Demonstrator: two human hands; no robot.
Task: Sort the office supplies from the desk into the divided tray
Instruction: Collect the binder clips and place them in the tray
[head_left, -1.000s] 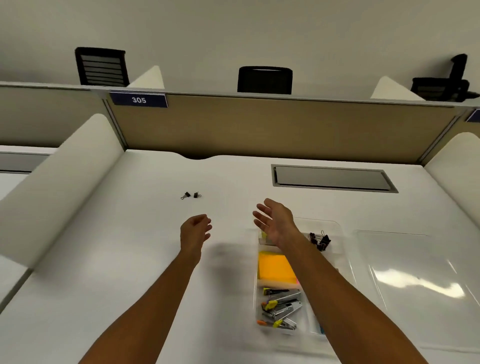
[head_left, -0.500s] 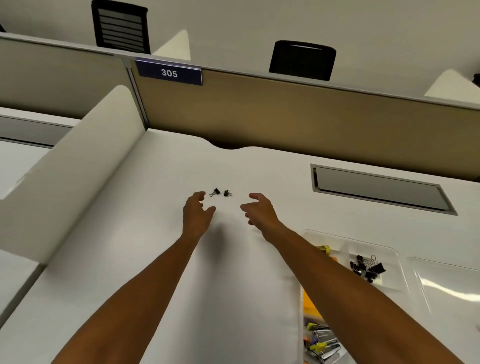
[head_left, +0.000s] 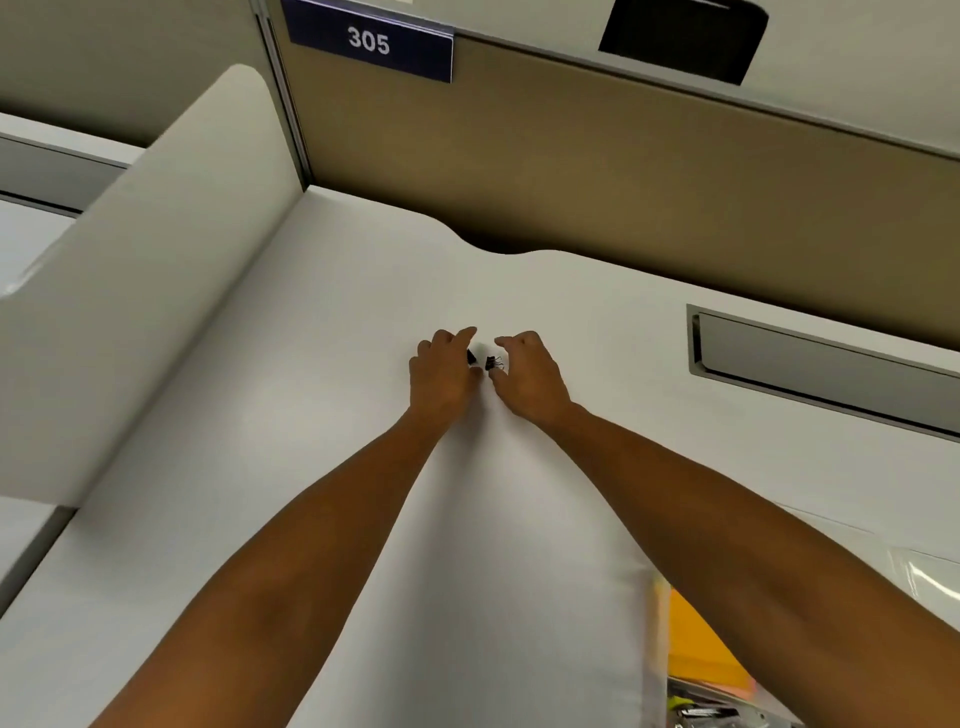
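While left hand (head_left: 441, 376) pinches one binder clip (head_left: 471, 357) | right hand (head_left: 530, 376) curls around another clip (head_left: 493, 362) | sign (head_left: 369, 41) reads "305"

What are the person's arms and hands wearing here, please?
Nothing that shows: the left hand and the right hand are bare, with no gloves. Both forearms are bare as far as the frame shows, with no sleeves, watch or bands in view.

Both forearms bare to the hands (head_left: 488, 376), with no sleeves showing.
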